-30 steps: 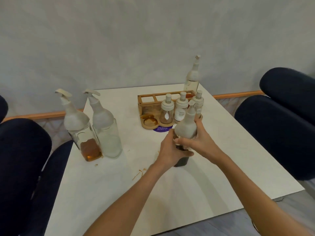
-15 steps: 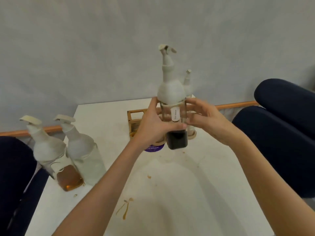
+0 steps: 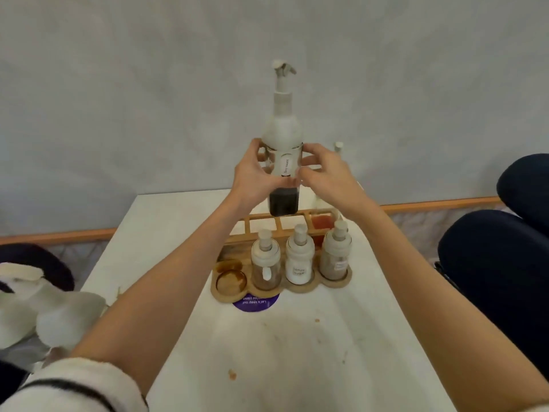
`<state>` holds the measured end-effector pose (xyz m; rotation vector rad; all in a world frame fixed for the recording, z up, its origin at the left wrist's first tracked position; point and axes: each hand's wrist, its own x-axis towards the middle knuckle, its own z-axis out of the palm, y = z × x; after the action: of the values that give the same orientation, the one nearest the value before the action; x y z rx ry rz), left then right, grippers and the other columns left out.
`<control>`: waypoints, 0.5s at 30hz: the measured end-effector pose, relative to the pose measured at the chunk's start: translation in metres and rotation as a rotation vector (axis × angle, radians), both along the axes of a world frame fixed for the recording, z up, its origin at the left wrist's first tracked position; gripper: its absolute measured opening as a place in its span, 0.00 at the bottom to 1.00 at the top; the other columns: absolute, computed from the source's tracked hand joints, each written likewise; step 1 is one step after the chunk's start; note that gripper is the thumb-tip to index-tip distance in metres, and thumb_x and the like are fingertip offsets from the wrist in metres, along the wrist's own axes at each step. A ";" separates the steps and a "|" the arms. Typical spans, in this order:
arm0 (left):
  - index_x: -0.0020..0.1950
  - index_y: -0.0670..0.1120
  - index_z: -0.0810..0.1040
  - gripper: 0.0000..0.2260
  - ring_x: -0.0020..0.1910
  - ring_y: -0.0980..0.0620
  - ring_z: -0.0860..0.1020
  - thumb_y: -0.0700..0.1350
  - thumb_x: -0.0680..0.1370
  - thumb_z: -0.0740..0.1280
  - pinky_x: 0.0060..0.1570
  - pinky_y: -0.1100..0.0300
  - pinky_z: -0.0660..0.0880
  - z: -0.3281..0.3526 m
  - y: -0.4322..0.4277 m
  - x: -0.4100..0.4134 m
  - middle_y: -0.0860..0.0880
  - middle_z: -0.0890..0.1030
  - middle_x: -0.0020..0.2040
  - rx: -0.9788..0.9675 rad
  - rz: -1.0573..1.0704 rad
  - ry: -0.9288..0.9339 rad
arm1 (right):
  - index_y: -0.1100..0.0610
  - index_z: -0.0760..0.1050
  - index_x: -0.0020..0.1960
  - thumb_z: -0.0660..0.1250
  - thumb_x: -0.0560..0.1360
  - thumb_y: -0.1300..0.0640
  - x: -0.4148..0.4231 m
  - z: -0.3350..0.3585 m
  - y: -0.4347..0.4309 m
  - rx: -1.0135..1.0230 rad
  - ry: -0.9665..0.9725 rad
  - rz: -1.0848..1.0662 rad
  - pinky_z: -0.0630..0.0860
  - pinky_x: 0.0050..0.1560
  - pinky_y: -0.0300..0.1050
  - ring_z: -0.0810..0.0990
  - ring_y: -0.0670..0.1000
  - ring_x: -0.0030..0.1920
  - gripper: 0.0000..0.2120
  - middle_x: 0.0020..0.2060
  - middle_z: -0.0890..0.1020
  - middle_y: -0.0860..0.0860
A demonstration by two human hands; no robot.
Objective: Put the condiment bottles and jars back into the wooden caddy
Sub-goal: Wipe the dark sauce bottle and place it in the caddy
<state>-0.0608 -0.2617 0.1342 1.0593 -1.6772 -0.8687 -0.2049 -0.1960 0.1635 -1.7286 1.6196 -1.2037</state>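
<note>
Two bare forearms reach up from the bottom corners of the frame and meet near the centre, above a white desk (image 3: 184, 221). A fuzzy cream sleeve (image 3: 74, 385) covers the left arm at the lower left. Past the forearms, mid-frame, a wooden caddy (image 3: 228, 288) sits on the desk. Its front row holds one bare round slot at the left, then three small jars (image 3: 300, 264) standing upright. A purple sticker (image 3: 255, 303) peeks out beneath its front edge. Above the caddy's back compartments, both hands hold a tall soy sauce pump bottle (image 3: 283, 162) upright in the air. The left hand (image 3: 252, 176) wraps the bottle's left side and the right hand (image 3: 326, 171) its right, each grip clamped on the glass with fingers curled around it. Dark liquid fills the bottle's base. Behind stands another pale bottle (image 3: 338, 147), mostly hidden.
</note>
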 end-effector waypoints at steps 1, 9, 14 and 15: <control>0.60 0.54 0.68 0.37 0.50 0.59 0.79 0.51 0.58 0.84 0.40 0.70 0.75 -0.008 -0.006 -0.004 0.58 0.76 0.52 0.014 0.006 -0.016 | 0.55 0.66 0.72 0.64 0.77 0.60 -0.002 -0.008 -0.007 0.014 0.005 -0.011 0.74 0.42 0.32 0.78 0.51 0.55 0.24 0.61 0.78 0.53; 0.60 0.52 0.69 0.37 0.54 0.52 0.77 0.44 0.57 0.83 0.54 0.51 0.78 -0.043 -0.040 -0.022 0.53 0.78 0.54 0.137 -0.066 -0.121 | 0.59 0.67 0.71 0.65 0.76 0.60 -0.022 -0.052 -0.036 0.065 0.044 -0.071 0.69 0.29 0.23 0.77 0.48 0.47 0.23 0.58 0.79 0.56; 0.62 0.50 0.70 0.38 0.55 0.50 0.78 0.43 0.56 0.83 0.54 0.47 0.79 -0.052 -0.046 -0.030 0.50 0.79 0.55 0.172 -0.079 -0.120 | 0.58 0.69 0.70 0.64 0.77 0.59 -0.028 -0.066 -0.042 0.045 0.067 -0.113 0.68 0.31 0.25 0.77 0.48 0.48 0.21 0.57 0.80 0.56; 0.62 0.50 0.70 0.38 0.55 0.51 0.78 0.44 0.56 0.83 0.54 0.47 0.79 -0.052 -0.046 -0.031 0.51 0.79 0.55 0.167 -0.080 -0.127 | 0.58 0.70 0.69 0.64 0.77 0.59 -0.029 -0.067 -0.043 0.033 0.080 -0.135 0.67 0.31 0.25 0.77 0.48 0.47 0.20 0.56 0.81 0.56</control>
<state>-0.0922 -0.3082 0.0822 1.1879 -1.7868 -1.0261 -0.2343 -0.2391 0.0969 -1.6891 1.8189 -1.1753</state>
